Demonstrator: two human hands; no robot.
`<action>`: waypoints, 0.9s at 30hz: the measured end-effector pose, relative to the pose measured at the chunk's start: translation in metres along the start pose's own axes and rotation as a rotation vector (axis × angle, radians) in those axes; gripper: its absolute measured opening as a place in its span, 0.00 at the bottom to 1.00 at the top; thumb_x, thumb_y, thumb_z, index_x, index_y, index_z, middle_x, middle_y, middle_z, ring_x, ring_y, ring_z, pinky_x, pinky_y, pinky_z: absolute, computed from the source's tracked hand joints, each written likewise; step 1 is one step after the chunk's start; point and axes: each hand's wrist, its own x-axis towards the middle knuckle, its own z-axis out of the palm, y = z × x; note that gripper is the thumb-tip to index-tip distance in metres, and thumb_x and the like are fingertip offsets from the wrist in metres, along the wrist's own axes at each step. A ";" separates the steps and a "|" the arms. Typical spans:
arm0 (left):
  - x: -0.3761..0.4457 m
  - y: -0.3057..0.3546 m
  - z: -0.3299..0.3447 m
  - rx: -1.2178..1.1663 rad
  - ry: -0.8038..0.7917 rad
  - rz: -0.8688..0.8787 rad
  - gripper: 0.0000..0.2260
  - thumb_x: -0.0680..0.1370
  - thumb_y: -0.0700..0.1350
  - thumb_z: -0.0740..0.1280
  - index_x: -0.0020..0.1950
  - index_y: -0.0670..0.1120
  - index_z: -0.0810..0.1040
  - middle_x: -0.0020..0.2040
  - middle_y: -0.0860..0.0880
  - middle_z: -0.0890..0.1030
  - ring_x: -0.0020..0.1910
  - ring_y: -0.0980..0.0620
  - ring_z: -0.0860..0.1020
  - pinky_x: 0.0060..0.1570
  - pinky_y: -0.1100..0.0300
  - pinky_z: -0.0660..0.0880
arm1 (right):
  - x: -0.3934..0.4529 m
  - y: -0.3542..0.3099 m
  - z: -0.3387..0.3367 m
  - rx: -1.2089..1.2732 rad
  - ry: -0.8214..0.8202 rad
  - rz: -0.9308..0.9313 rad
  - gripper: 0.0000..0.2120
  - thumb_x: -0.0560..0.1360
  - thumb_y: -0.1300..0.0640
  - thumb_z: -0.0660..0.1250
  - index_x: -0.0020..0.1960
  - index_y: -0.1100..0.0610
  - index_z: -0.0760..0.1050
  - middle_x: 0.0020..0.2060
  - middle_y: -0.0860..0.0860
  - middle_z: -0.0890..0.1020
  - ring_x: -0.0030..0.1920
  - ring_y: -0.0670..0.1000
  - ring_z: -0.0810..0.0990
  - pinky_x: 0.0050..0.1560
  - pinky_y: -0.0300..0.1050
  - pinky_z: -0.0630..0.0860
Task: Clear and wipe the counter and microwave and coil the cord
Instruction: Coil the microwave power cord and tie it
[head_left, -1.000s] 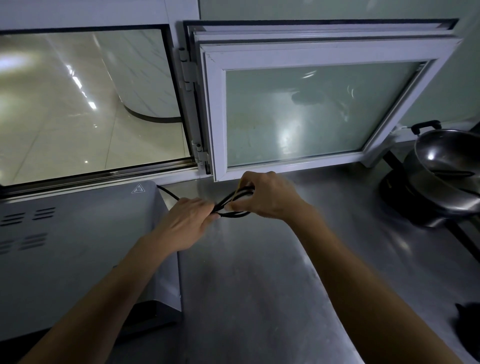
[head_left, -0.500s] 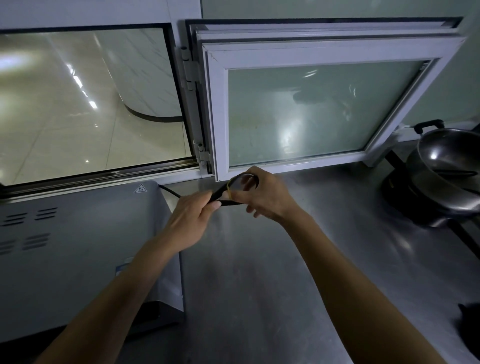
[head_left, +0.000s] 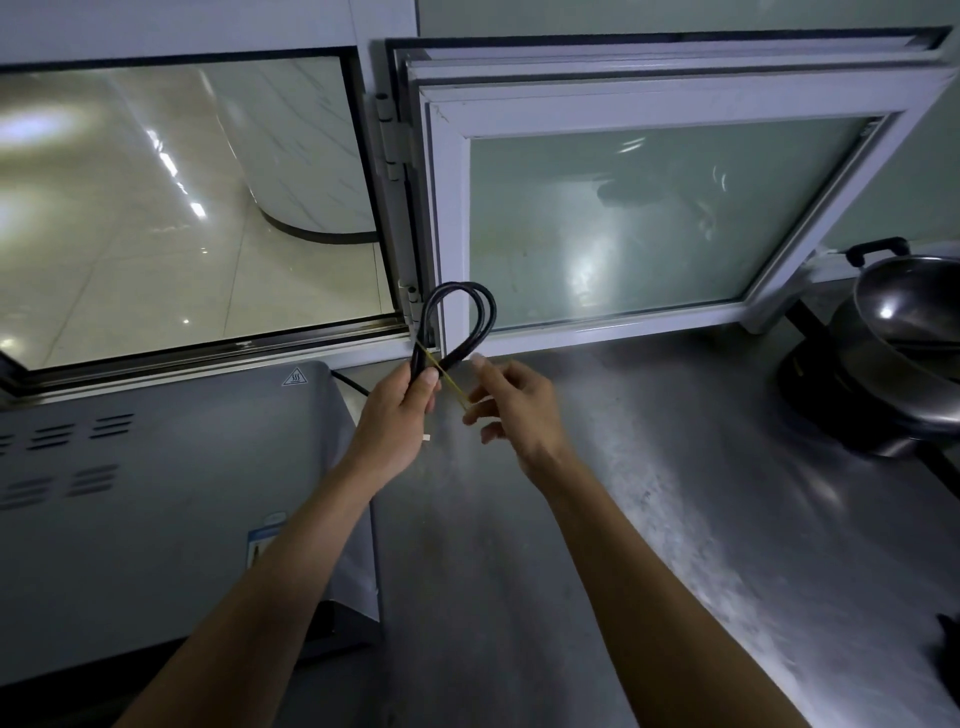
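Cord (head_left: 457, 317) between left fingers (head_left: 428, 376) (looped)

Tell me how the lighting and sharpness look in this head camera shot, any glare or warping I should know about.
Head view: dim, bluish overall; bright glare spots on the polished floor beyond the window and a soft hotspot on the frosted pane; steel counter shows streaky sheen. Wide-angle bending tilts the window frame. The cord and left hand are sharp; right hand fingers slightly blurred.
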 end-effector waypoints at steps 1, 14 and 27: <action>0.001 0.000 0.000 -0.003 0.007 -0.013 0.14 0.84 0.48 0.57 0.39 0.50 0.70 0.34 0.51 0.72 0.33 0.53 0.71 0.37 0.56 0.67 | 0.000 0.003 0.000 0.007 0.015 -0.014 0.18 0.78 0.48 0.69 0.44 0.63 0.75 0.36 0.57 0.80 0.33 0.54 0.81 0.28 0.44 0.71; 0.003 -0.006 0.005 -0.013 -0.037 -0.144 0.14 0.84 0.47 0.58 0.40 0.42 0.70 0.35 0.45 0.73 0.32 0.52 0.69 0.27 0.67 0.68 | -0.010 0.010 -0.028 -0.746 -0.127 -0.364 0.09 0.75 0.62 0.64 0.46 0.53 0.83 0.43 0.48 0.85 0.46 0.47 0.80 0.51 0.44 0.76; 0.001 -0.006 0.003 -0.084 -0.117 -0.181 0.15 0.85 0.47 0.58 0.46 0.37 0.74 0.35 0.47 0.74 0.34 0.54 0.73 0.39 0.58 0.68 | -0.016 0.010 -0.038 -1.002 -0.358 -0.761 0.12 0.70 0.64 0.63 0.44 0.51 0.81 0.43 0.41 0.83 0.54 0.44 0.79 0.64 0.48 0.61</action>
